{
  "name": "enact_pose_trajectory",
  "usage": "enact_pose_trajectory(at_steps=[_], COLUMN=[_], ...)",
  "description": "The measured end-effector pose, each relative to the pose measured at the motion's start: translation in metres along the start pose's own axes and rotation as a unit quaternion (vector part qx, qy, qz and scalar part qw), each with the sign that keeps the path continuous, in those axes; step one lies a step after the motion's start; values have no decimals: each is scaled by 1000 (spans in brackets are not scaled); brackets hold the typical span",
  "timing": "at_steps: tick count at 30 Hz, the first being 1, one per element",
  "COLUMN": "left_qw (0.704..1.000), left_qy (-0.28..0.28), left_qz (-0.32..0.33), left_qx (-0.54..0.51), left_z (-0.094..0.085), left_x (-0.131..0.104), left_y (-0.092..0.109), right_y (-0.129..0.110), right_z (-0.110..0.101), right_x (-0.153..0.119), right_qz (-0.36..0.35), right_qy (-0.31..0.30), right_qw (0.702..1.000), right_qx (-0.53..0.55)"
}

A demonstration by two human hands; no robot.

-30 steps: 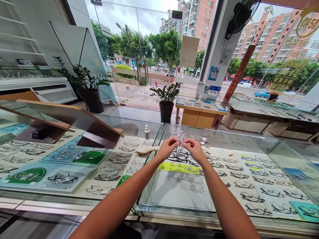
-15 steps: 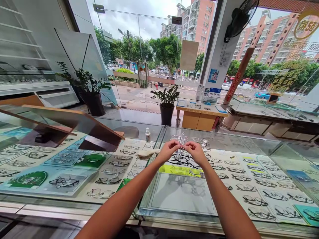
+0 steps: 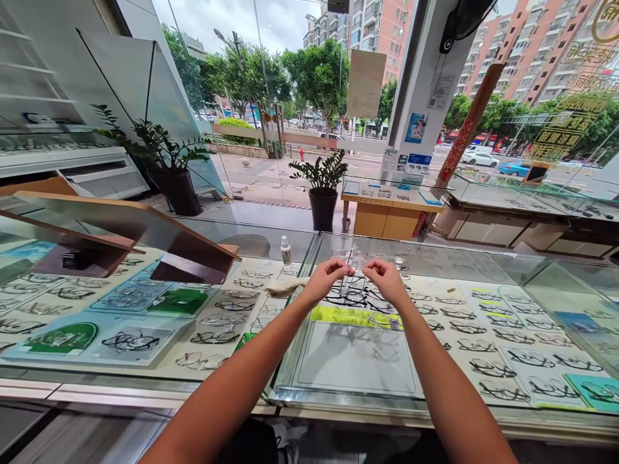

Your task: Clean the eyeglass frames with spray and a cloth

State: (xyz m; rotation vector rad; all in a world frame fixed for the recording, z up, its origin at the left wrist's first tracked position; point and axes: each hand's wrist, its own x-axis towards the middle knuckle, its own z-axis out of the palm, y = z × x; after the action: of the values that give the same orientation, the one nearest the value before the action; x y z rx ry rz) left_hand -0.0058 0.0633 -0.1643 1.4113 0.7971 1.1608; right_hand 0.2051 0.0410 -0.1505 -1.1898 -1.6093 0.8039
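Observation:
A clear-framed pair of glasses (image 3: 354,263) is held up over the glass counter (image 3: 355,380). At its left side, my left hand (image 3: 330,277) has fingers pinched on it. My right hand (image 3: 385,276) is at its right side, thumb and fingers pressed together; whether they touch the frame is too small to tell. Several dark-rimmed glasses (image 3: 349,297) lie on the counter just below my hands, behind a yellow strip (image 3: 348,316). Left of my left hand are a beige cloth (image 3: 285,288) and a small white bottle (image 3: 285,250).
Rows of glasses (image 3: 471,346) fill the showcase on the right, with more on the left. A tilted wooden-edged mirror or panel (image 3: 140,225) stands at the left. Potted plants (image 3: 323,193) and a small display table (image 3: 391,216) are beyond the counter.
The view has tilted down slightly. My hands have moved a little further apart, with the right hand shifting right, away from the middle of the clear glasses.

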Motion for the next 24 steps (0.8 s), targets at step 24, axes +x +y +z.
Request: enact_pose_trajectory(at_steps=[24], left_qw=[999], left_qy=[-14], left_qz=[35], left_qx=[10], left_z=[15], left_x=[-18], left_y=[5], right_y=[-16], right_z=[22], right_x=[-15], right_qz=[-22], right_qy=[156], right_qw=[979], right_qx=[-128])
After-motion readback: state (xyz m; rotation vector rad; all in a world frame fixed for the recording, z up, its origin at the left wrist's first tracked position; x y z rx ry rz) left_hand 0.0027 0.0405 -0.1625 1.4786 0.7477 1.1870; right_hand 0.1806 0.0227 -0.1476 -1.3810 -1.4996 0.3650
